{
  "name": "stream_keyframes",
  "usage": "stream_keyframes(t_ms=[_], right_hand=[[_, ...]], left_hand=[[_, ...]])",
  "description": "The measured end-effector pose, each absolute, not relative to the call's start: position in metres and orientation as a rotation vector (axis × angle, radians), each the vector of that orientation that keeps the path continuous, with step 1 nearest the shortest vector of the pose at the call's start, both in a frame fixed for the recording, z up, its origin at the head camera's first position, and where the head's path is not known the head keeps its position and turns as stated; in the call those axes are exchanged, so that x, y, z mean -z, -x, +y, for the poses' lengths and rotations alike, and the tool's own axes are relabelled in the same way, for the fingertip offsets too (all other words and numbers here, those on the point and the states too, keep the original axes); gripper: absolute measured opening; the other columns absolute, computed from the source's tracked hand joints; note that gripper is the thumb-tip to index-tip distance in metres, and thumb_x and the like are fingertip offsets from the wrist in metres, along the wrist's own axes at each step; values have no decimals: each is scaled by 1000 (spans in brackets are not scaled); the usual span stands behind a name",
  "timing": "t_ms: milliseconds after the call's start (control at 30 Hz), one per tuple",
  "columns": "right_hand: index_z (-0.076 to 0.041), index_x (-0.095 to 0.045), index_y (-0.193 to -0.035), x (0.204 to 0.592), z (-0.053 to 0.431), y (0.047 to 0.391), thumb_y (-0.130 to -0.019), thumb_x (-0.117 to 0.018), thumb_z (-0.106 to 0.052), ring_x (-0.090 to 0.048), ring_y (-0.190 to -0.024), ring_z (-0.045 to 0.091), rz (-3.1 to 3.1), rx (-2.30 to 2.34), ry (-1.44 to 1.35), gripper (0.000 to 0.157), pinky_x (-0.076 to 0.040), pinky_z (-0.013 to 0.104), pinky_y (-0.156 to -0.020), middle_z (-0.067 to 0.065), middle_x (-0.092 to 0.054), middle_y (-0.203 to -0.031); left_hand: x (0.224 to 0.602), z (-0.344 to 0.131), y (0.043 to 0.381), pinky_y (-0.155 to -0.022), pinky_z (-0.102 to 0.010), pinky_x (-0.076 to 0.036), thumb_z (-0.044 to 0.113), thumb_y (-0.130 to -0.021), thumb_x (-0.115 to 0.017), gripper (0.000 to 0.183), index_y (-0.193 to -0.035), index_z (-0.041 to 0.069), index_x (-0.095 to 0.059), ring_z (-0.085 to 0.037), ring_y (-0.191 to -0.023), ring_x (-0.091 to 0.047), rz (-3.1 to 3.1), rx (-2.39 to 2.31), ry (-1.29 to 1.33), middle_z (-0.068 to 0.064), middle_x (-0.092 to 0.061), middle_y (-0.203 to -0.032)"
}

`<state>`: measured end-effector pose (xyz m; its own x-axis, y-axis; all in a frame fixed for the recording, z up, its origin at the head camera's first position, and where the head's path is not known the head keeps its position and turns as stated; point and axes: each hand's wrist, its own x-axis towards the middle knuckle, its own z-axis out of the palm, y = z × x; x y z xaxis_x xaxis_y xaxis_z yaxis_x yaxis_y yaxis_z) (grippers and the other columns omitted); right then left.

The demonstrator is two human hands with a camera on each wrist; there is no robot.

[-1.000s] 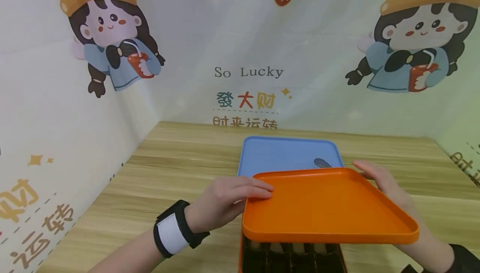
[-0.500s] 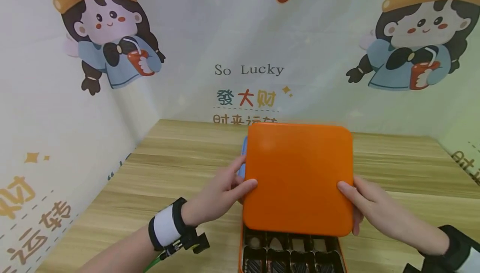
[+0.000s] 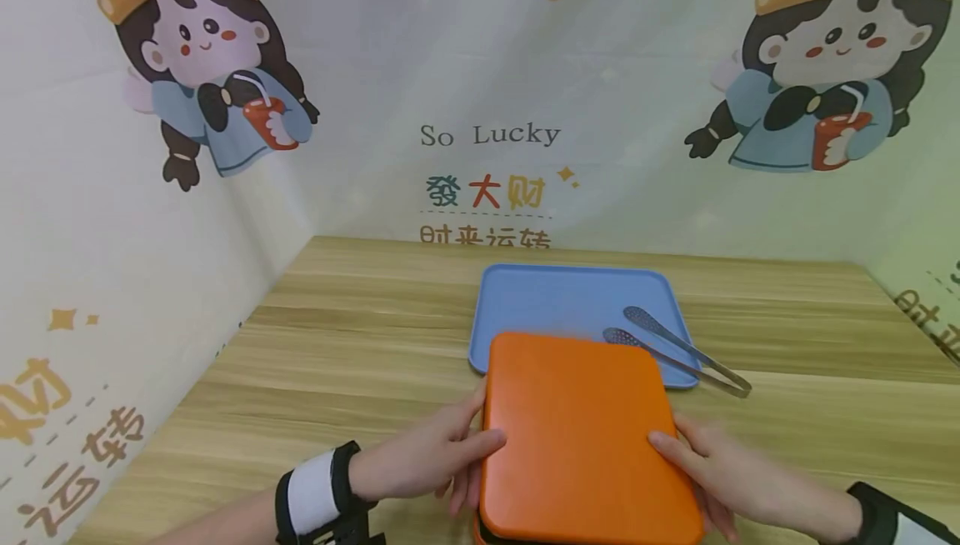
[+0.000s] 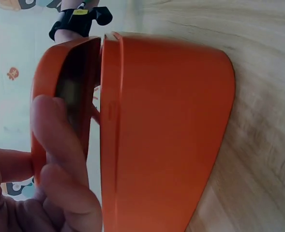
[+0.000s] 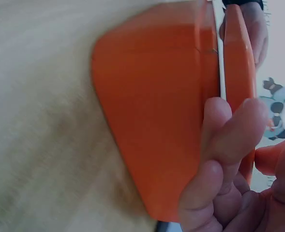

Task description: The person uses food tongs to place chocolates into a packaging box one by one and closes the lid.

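Note:
An orange lid [image 3: 581,437], right way up, lies just over the orange box [image 4: 166,130]. A narrow gap separates lid and box in both wrist views. My left hand [image 3: 431,449] grips the lid's left side, thumb on top and fingers curled under the rim. On the opposite side my right hand [image 3: 738,466] holds it the same way, thumb above and fingers below the rim. From the head, the lid covers most of the box, so its inside is hidden apart from a dark strip at the front edge.
Beyond the box a blue tray [image 3: 555,299] lies on the wooden table [image 3: 360,320]. Metal tongs [image 3: 686,349] with perforated tips rest across the tray's right side, handle end over its edge. A printed cloth backdrop [image 3: 360,70] stands behind.
Both hands have turned the lid from inside up to top up, then brought it down and nearer over the box. The compartments are covered now, while the tray and tongs have come into sight.

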<state>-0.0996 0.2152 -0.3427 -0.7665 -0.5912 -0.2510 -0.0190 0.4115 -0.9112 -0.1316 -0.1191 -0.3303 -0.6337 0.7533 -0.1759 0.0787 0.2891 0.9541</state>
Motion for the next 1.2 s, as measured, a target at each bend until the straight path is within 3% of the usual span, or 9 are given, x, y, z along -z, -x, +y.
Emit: stream_keyframes(t_ms=[200, 400, 533, 700, 900, 1200], right_hand=[[13, -1, -137, 349, 210, 97, -99, -35, -30, -47, -34, 25, 2105, 1374, 479, 67, -40, 46, -34, 12, -52, -47], [14, -1, -137, 349, 206, 99, -97, -40, -32, -47, -35, 22, 2089, 1376, 426, 72, -41, 49, -37, 15, -52, -49], [15, -2, -136, 348, 205, 99, -96, -42, -33, -48, -35, 24, 2132, 1337, 398, 74, -42, 49, -39, 16, -53, -50], [13, -4, -138, 347, 204, 97, -96, -42, -33, -49, -37, 28, 2193, 1304, 409, 72, -43, 46, -39, 12, -53, -49], [9, -7, -139, 350, 205, 93, -97, -41, -33, -50, -38, 28, 2265, 1288, 407, 69, -44, 42, -39, 9, -54, -51], [5, 1, -141, 358, 205, 90, -96, -44, -32, -52, -43, 26, 2189, 1370, 374, 74, -45, 43, -41, 12, -56, -57]], left_hand=[[335, -121, 135, -35, -37, -36, 31, -97, -40, 65, -144, 24, 3, -46, -43, -43, 1877, -1395, -733, -22, -55, -60], [340, -125, 131, -34, -40, -38, 31, -96, -42, 65, -145, 24, 1, -29, -36, -47, 1963, -1365, -711, -16, -55, -54], [344, -127, 127, -41, -47, -44, 32, -96, -44, 66, -146, 21, -2, -25, -39, -50, 1957, -1369, -671, -13, -56, -55], [348, -127, 127, -47, -52, -46, 31, -96, -44, 65, -146, 23, -3, -27, -45, -54, 1927, -1412, -644, -13, -56, -55], [351, -126, 129, -46, -47, -47, 35, -95, -44, 64, -145, 31, -4, -31, -48, -56, 1974, -1414, -607, -13, -57, -56], [361, -129, 130, -49, -49, -48, 31, -85, -62, 89, -143, 38, 6, -38, -55, -57, 1848, -1445, -660, -14, -60, -66]])
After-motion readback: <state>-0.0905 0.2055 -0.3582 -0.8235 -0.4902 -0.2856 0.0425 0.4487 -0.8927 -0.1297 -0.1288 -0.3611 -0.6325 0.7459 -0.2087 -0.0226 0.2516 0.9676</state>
